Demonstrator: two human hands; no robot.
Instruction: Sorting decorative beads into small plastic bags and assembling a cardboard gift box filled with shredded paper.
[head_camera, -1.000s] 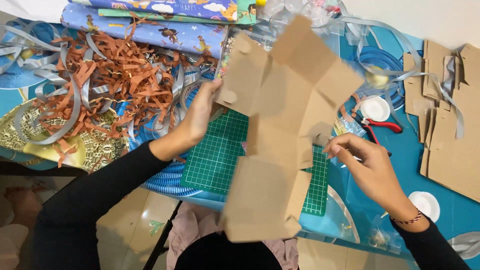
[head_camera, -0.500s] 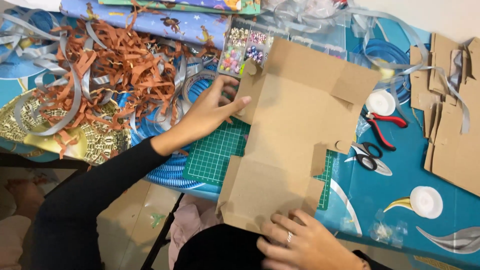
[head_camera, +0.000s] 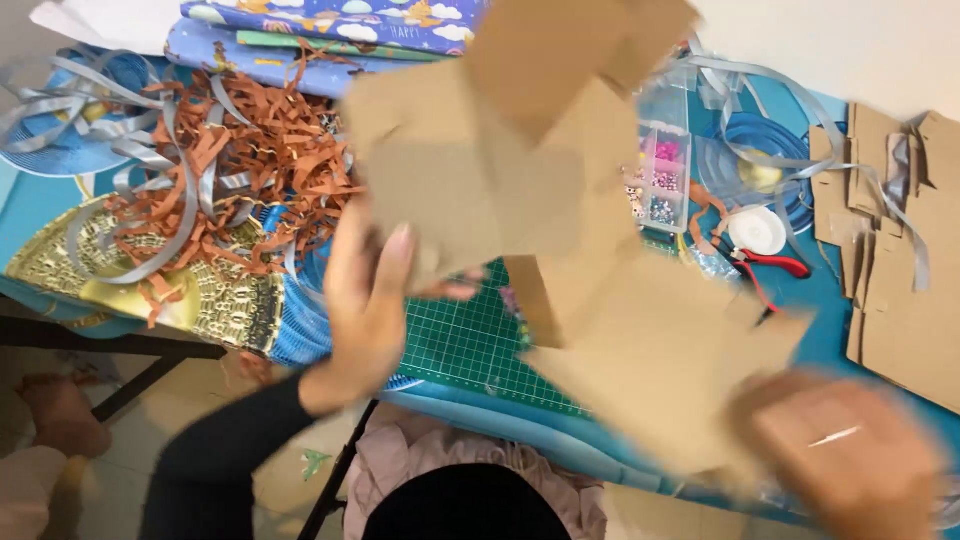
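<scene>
A large flat brown cardboard cutout with several flaps (head_camera: 560, 230) is held up in the air over the table, blurred by motion. My left hand (head_camera: 368, 300) grips its left edge, thumb on the near face. My right hand (head_camera: 850, 455), blurred at the lower right, holds the cutout's lower right flap. Under the cardboard lies a green cutting mat (head_camera: 480, 345) on the blue table covering.
A heap of brown paper shreds and grey ribbon (head_camera: 215, 170) lies at the left, above a gold patterned sheet (head_camera: 130, 280). Rolled gift wrap (head_camera: 330, 20) lies at the back. A clear bead box (head_camera: 660, 175), red-handled pliers (head_camera: 775, 262), a white tape roll (head_camera: 757, 230) and more cardboard pieces (head_camera: 900, 270) sit to the right.
The cardboard cutout has been lifted and turned toward the camera. My right hand shifted from the bottom edge out to the lower right flap; my left hand took the left edge.
</scene>
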